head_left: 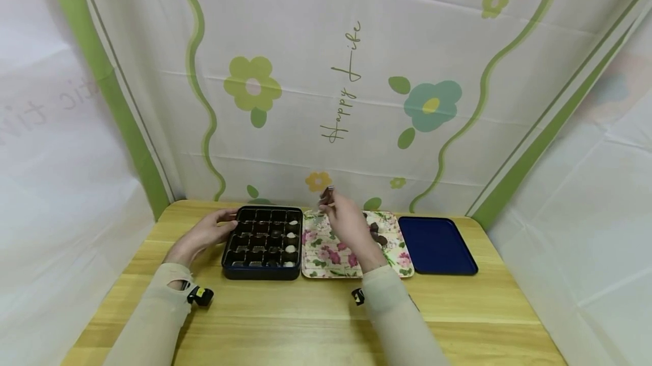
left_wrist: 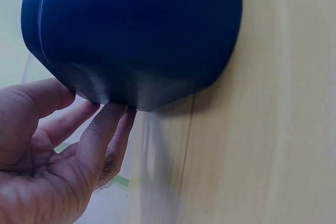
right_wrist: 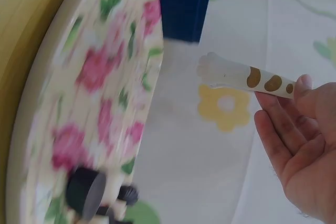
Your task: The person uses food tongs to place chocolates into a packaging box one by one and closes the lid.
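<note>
While my right hand [head_left: 350, 227] pinches a brown-spotted, paw-tipped utensil [right_wrist: 244, 75] above the far edge of the floral tray [head_left: 318, 253], my left hand [head_left: 206, 232], fingers loosely extended, touches the compartmented chocolate box's left side [left_wrist: 131, 35].

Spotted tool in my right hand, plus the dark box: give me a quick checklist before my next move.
1. Tool grip: ok. The right hand holds the spotted tool at one end.
2. Box steadied: ok. The left hand touches the dark box at its left side.
3. Tool over the dark pieces: not ok. It is held up, apart from the dark pieces on the floral tray.
4. Lid out of the way: ok. The blue lid lies right of the tray.
5. Free compartments: cannot tell. Light pieces show in the right column; the rest is too dark.
</note>
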A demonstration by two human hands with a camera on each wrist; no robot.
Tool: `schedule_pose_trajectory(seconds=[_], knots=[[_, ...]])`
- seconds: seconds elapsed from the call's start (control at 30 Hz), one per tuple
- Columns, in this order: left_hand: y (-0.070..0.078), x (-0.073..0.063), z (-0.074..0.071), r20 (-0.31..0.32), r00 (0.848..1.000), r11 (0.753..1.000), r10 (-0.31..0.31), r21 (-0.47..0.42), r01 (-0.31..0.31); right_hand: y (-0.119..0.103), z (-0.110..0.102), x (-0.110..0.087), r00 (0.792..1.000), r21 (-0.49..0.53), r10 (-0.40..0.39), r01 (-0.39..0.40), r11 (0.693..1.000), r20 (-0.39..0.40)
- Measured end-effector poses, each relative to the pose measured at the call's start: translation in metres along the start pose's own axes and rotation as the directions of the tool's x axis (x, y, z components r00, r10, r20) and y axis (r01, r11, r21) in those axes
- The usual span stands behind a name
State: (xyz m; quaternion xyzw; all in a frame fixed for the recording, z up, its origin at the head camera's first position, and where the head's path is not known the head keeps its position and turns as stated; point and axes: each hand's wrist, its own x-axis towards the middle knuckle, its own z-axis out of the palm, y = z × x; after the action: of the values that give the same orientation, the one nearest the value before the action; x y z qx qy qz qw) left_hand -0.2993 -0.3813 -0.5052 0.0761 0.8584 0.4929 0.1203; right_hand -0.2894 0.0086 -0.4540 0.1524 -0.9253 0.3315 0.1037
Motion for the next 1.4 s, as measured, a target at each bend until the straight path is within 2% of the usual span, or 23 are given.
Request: schedule_pose_trajectory(seconds=[0.13, 0.33, 0.5, 0.67, 0.83, 1.1, 1.27, 1.4], knots=[[0.0, 0.0, 0.0, 0.001, 1.0, 1.0, -0.01, -0.013, 0.01, 0.021, -0.011, -0.003, 0.997, -0.005, 0.068, -0.068, 0.998, -0.026], [-0.001, 0.001, 0.0, -0.001, 1.0, 1.0, -0.006, -0.009, 0.006, 0.052, -0.028, -0.005, 0.989, -0.054, 0.117, -0.122, 0.991, -0.088], [-0.001, 0.001, 0.0, 0.003, 1.0, 1.0, -0.009, -0.017, 0.009, 0.07, -0.037, -0.007, 0.982, -0.147, 0.127, -0.148, 0.978, -0.14], [0.0, 0.0, -0.001, 0.007, 1.0, 1.0, -0.011, -0.022, 0.011, 0.082, -0.036, -0.007, 0.976, -0.246, 0.111, -0.155, 0.957, -0.185], [0.0, 0.0, -0.001, 0.009, 1.0, 1.0, -0.01, -0.02, 0.01, 0.092, -0.031, -0.003, 0.978, -0.245, 0.118, -0.158, 0.957, -0.173], [0.0, 0.0, -0.001, 0.009, 1.0, 1.0, -0.011, -0.024, 0.011, 0.097, -0.025, 0.002, 0.978, -0.263, 0.182, -0.203, 0.943, -0.103], [0.002, -0.001, 0.0, 0.01, 1.0, 0.999, -0.016, -0.038, 0.016, 0.1, -0.025, 0.001, 0.975, -0.243, 0.183, -0.209, 0.947, -0.127], [0.003, -0.002, 0.0, 0.01, 1.0, 0.999, -0.018, -0.036, 0.018, 0.101, -0.026, 0.0, 0.973, -0.162, 0.174, -0.198, 0.967, -0.153]])
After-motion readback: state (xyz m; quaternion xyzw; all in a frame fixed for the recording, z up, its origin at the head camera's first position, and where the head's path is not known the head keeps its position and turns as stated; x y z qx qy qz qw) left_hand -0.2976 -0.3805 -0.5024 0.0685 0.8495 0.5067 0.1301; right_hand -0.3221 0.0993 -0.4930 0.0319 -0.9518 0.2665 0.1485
